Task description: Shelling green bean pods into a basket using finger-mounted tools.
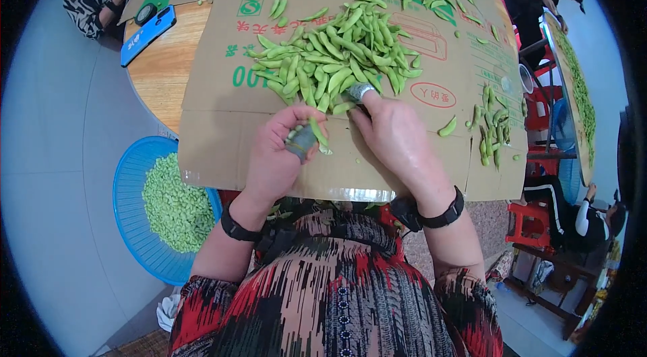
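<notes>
The person's patterned top (317, 289) lay nearest. Beyond it, above cardboard (226, 135) on the wooden desk (162, 81), the left hand (278, 151) had its fingers clenched around a green pod (318, 133). The right hand (399, 133) reached the near edge of the pod pile (337, 54) — whether its fingers grasped anything could not be told. At near left stood a blue basket (125, 209) of shelled beans (172, 205).

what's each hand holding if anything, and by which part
The left hand holds a green pod toward its far end; whether the right hand grips one at the pile cannot be told.
</notes>
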`<state>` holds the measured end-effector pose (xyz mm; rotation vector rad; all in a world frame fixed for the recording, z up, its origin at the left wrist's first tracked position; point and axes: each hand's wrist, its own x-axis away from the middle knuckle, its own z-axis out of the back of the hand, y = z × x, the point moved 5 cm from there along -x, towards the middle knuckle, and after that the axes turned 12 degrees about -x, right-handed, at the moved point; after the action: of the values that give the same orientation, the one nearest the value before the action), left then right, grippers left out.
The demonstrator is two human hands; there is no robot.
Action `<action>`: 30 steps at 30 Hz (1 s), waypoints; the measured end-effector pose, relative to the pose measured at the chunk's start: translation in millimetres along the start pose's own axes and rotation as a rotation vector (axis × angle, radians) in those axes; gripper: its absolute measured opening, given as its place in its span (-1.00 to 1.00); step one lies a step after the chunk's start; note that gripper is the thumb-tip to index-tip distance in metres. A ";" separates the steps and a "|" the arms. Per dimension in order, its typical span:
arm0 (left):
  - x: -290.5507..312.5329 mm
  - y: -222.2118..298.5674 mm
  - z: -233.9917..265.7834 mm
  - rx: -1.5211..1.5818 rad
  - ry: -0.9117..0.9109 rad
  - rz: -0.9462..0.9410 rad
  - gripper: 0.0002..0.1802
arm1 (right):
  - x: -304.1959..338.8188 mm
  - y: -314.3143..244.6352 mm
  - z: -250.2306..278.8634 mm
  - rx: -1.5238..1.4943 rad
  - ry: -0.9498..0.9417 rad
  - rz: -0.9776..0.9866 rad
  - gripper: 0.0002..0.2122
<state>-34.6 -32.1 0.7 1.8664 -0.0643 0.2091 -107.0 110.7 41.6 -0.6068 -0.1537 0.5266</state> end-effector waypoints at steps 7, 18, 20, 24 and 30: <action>10.9 -5.0 -8.5 -0.307 -0.084 -0.049 -0.82 | 38.8 -5.6 -11.4 -0.912 -0.042 -0.057 -0.79; 19.1 11.1 3.2 -0.711 -0.184 -0.064 -0.87 | 25.4 -15.0 -2.1 -0.164 0.040 0.165 -0.86; 22.9 7.5 -13.8 -0.667 -0.394 -0.102 -0.89 | 16.9 -15.4 -15.5 -0.069 0.013 0.162 -0.87; 28.9 -1.5 -2.7 -0.298 -0.280 0.273 -0.89 | 16.6 -18.5 -18.4 0.043 0.018 0.211 -0.87; 18.3 6.9 -1.6 -0.572 -0.078 -0.128 -0.75 | 12.9 -23.4 -22.4 0.092 -0.028 0.388 -0.88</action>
<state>-17.8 -31.6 10.9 1.3020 -0.0519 0.0216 -79.6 89.7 36.7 -0.5411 -0.0371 0.9126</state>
